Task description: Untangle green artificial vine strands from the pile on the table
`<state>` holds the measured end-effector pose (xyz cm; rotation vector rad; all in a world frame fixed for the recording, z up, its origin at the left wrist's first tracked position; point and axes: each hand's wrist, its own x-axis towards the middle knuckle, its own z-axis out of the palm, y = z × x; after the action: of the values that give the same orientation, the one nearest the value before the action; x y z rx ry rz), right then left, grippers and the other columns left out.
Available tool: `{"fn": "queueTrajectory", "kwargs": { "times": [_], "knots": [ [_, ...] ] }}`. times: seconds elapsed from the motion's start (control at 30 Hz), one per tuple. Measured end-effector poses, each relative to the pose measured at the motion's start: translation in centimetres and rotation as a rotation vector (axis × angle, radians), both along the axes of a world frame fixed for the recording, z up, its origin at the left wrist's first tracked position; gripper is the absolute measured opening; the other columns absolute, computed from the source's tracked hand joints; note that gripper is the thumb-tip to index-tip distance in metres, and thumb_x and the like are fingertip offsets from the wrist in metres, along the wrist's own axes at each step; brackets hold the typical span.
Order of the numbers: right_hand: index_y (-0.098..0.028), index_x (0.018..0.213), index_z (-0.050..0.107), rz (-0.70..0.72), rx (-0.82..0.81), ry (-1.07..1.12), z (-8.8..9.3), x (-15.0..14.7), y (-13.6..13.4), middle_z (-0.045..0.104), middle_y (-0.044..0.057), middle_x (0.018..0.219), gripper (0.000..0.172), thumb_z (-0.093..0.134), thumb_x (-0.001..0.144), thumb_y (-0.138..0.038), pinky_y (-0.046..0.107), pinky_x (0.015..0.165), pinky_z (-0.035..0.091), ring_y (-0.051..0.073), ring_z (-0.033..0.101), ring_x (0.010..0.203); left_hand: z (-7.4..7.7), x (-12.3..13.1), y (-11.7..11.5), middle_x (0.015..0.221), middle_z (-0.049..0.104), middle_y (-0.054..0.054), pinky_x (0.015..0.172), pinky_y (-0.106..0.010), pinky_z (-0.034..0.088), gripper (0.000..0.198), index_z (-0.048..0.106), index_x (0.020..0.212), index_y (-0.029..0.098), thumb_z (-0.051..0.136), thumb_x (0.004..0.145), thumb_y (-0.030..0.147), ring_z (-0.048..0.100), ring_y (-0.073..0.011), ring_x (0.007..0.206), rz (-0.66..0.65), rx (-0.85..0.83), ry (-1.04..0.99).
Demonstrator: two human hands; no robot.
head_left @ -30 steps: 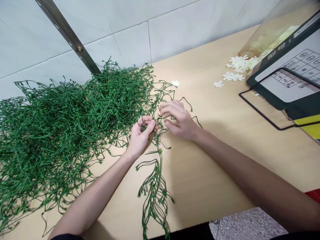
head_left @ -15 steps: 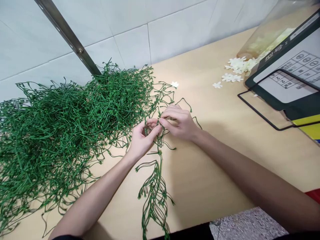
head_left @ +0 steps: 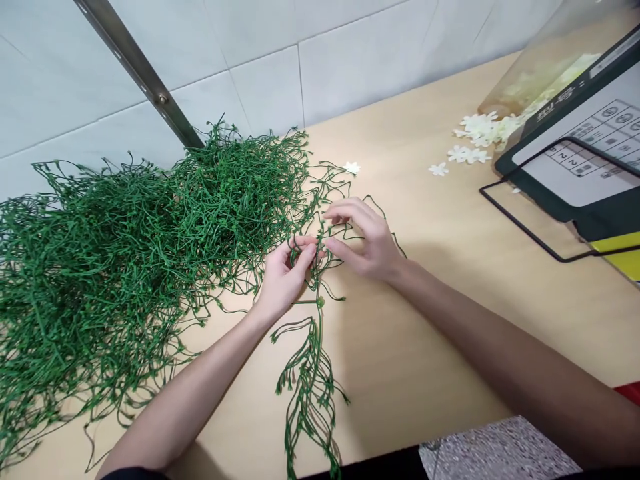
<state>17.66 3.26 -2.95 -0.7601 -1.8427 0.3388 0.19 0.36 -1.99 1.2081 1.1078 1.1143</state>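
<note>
Pinched between the thumb and fingers of my left hand (head_left: 286,272) is a green plastic flower stem (head_left: 320,313) with many thin branches. Its lower part trails over the table (head_left: 410,347) toward the front edge. My right hand (head_left: 367,240) is just right of the stem's upper part, thumb and fingers spread apart with nothing seen between them. Thin green branches lie behind and under its fingers. A large tangled heap of similar green stems (head_left: 150,247) spreads out left of my hands. One white artificial blossom (head_left: 352,168) lies beyond my right hand.
Several white blossoms (head_left: 469,155) lie at the back right, some spilling from a clear container (head_left: 537,63). A dark sign board (head_left: 575,167) with a black wire stand (head_left: 525,227) leans at the right. A metal post (head_left: 145,80) stands by the tiled wall.
The fingers of my right hand have opened and drawn slightly right, off the stem. My left hand keeps its pinch in nearly the same place.
</note>
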Motion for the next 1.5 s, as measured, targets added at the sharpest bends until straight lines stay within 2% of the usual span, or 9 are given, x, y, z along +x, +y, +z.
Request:
{"fn": "queueTrajectory", "kwargs": {
  "times": [0.07,0.13,0.37,0.47,0.63,0.83,1.07,1.3,1.5],
  "knots": [
    [-0.018,0.116,0.058,0.055,-0.015,-0.010,0.0,0.1,0.0,0.066,0.012,0.108,0.032,0.060,0.085,-0.024,0.038,0.079,0.053,0.022,0.062,0.091,0.0,0.0,0.0,0.076,0.070,-0.003,0.065,-0.021,0.048,0.026,0.067,0.090,0.015,0.075,0.078,0.037,0.063,-0.0114,0.069,0.003,0.009,0.020],
    [-0.018,0.119,0.058,0.096,-0.008,-0.028,0.0,0.0,0.0,0.068,0.011,0.108,0.035,0.060,0.084,-0.020,0.037,0.080,0.054,0.021,0.064,0.092,0.0,0.0,0.0,0.075,0.070,-0.002,0.064,-0.021,0.047,0.024,0.067,0.089,0.015,0.074,0.079,0.036,0.063,-0.0110,0.067,0.010,0.023,0.045],
    [-0.018,0.085,0.062,-0.002,-0.081,0.087,-0.1,-0.5,0.1,0.069,0.003,0.077,0.002,0.063,0.084,-0.020,0.029,0.066,0.053,0.014,0.063,0.068,0.0,0.1,-0.1,0.075,0.068,-0.001,0.063,-0.020,0.047,0.022,0.064,0.087,0.015,0.071,0.081,0.036,0.063,-0.0110,0.067,0.019,0.019,0.078],
    [-0.019,0.079,0.061,-0.012,-0.163,0.146,-0.2,-0.6,0.2,0.069,0.003,0.076,0.007,0.064,0.083,-0.023,0.030,0.067,0.053,0.014,0.063,0.068,-0.1,0.0,0.0,0.075,0.067,-0.001,0.068,-0.021,0.048,0.021,0.063,0.086,0.016,0.070,0.081,0.035,0.065,-0.0124,0.071,0.009,0.052,0.100],
    [-0.018,0.078,0.062,0.043,-0.337,0.292,-0.3,-0.6,0.4,0.073,0.007,0.090,0.011,0.068,0.081,-0.027,0.032,0.075,0.055,0.018,0.068,0.087,-0.2,-0.1,0.0,0.077,0.067,-0.002,0.068,-0.021,0.047,0.014,0.064,0.087,0.017,0.064,0.086,0.031,0.062,-0.0121,0.071,-0.014,0.151,0.189],
    [-0.017,0.076,0.064,0.031,-0.619,0.471,-0.1,-0.4,0.8,0.073,0.006,0.077,0.026,0.079,0.073,-0.038,0.031,0.069,0.056,0.016,0.068,0.071,-0.4,-0.2,-0.3,0.082,0.065,-0.003,0.055,-0.020,0.043,0.014,0.063,0.086,0.017,0.059,0.090,0.030,0.054,-0.0102,0.063,-0.065,0.251,0.258],
    [-0.017,0.067,0.062,0.031,-0.654,0.472,0.0,-0.4,0.9,0.068,0.002,0.065,0.023,0.081,0.066,-0.030,0.028,0.060,0.052,0.012,0.061,0.059,-0.3,0.1,0.0,0.080,0.057,0.001,0.063,-0.019,0.049,0.021,0.053,0.089,0.020,0.062,0.090,0.039,0.058,-0.0094,0.069,0.197,0.235,0.045],
    [-0.018,0.061,0.056,0.291,-0.620,0.493,0.2,0.1,0.6,0.077,0.011,0.091,0.025,0.080,0.067,-0.024,0.035,0.078,0.056,0.021,0.072,0.087,-0.4,0.1,0.0,0.076,0.056,0.004,0.064,-0.020,0.050,0.030,0.050,0.102,0.022,0.070,0.084,0.036,0.058,-0.0084,0.066,0.143,0.140,-0.022],
    [-0.019,0.059,0.051,0.515,-0.746,0.523,0.0,0.6,0.8,0.074,0.005,0.066,0.035,0.083,0.067,-0.031,0.036,0.069,0.057,0.020,0.072,0.069,-0.1,0.3,0.0,0.073,0.054,0.006,0.062,-0.017,0.048,0.032,0.048,0.099,0.021,0.073,0.081,0.029,0.055,-0.0053,0.061,0.186,0.136,-0.026]
  ]
}}
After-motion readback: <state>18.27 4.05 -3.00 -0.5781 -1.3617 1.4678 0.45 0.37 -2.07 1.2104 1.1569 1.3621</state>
